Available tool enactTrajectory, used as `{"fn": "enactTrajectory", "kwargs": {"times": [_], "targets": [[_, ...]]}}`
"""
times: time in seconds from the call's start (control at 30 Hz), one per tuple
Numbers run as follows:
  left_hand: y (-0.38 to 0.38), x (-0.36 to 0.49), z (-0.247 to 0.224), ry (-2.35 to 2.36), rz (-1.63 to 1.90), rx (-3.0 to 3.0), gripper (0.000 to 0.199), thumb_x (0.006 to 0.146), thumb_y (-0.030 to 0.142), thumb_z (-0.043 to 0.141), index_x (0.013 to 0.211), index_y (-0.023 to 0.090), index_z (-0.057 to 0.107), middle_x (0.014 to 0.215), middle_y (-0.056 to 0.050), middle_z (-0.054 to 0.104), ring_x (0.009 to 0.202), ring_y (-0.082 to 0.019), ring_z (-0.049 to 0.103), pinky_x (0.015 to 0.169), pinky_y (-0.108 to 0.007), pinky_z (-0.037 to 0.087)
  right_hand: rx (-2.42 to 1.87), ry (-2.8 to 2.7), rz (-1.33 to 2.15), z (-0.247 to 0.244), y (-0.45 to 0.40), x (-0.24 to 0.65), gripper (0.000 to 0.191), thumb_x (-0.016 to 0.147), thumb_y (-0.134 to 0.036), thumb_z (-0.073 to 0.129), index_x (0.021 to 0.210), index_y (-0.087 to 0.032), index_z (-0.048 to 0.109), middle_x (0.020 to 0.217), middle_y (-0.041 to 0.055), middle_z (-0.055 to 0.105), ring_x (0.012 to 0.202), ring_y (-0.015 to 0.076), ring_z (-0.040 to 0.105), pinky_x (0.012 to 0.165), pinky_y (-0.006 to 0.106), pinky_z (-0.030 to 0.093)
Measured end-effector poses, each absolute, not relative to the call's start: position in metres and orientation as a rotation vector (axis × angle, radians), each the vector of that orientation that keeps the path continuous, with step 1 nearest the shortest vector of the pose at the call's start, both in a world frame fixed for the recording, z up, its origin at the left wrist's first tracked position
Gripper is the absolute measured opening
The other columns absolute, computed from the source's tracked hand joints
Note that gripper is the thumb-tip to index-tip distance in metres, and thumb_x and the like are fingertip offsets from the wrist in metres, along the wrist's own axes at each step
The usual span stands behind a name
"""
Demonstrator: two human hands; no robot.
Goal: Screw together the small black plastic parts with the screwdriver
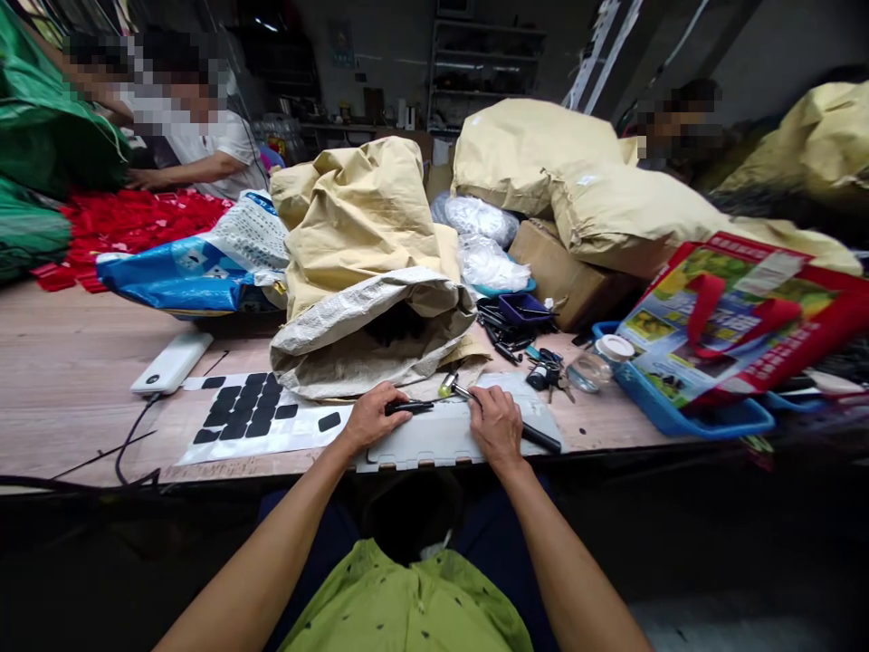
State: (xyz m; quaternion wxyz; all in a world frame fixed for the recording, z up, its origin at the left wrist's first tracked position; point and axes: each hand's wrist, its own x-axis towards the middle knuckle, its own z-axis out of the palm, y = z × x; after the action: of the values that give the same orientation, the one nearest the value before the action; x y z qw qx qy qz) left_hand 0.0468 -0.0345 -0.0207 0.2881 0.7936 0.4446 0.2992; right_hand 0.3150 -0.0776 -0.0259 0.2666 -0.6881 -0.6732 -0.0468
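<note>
My left hand [373, 418] is closed on a slim black pen-like piece [417, 407], which points to the right. My right hand [497, 427] grips a small hammer [541, 438]; its black handle sticks out to the right, and its metal head with a yellow face lies up and to the left. Under both hands is a light grey board [434, 442] at the table's front edge. Just behind it a rolled-open sack [319, 358] faces me, with dark contents I cannot make out. Left of my left hand lies a white sheet [307, 436] with black rounded stickers [248, 406].
A white power bank [173, 362] with a cable sits on the left. Black pen-like parts [506, 340], keys [562, 385], a clear jar [590, 369] and a blue basket [685, 412] under a red bag [740, 317] stand right. Large sacks [536, 149] rise behind. Two other people sit across.
</note>
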Motion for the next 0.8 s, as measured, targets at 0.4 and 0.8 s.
{"fn": "enactTrajectory", "kwargs": {"times": [0.4, 0.8], "targets": [[-0.033, 0.047, -0.024, 1.168, 0.830, 2.098, 0.018, 0.087, 0.029, 0.074, 0.101, 0.020, 0.076, 0.090, -0.004, 0.063, 0.086, -0.019, 0.060, 0.080, -0.030, 0.045, -1.522, -1.750, 0.300, 0.010, -0.113, 0.262, 0.029, 0.102, -0.026, 0.047, 0.121, -0.024, 0.069, 0.106, 0.0062, 0.070, 0.103, 0.0203, 0.064, 0.091, 0.029, 0.048], [-0.032, 0.046, -0.026, 1.165, 0.837, 2.088, 0.015, 0.086, 0.028, 0.074, 0.100, 0.021, 0.077, 0.088, -0.003, 0.061, 0.084, -0.018, 0.059, 0.079, -0.029, 0.045, -1.612, -1.861, 0.147, 0.006, -0.118, 0.254, 0.031, 0.101, -0.022, 0.048, 0.122, -0.026, 0.071, 0.096, 0.0048, 0.069, 0.094, 0.0186, 0.064, 0.084, 0.026, 0.048]]}}
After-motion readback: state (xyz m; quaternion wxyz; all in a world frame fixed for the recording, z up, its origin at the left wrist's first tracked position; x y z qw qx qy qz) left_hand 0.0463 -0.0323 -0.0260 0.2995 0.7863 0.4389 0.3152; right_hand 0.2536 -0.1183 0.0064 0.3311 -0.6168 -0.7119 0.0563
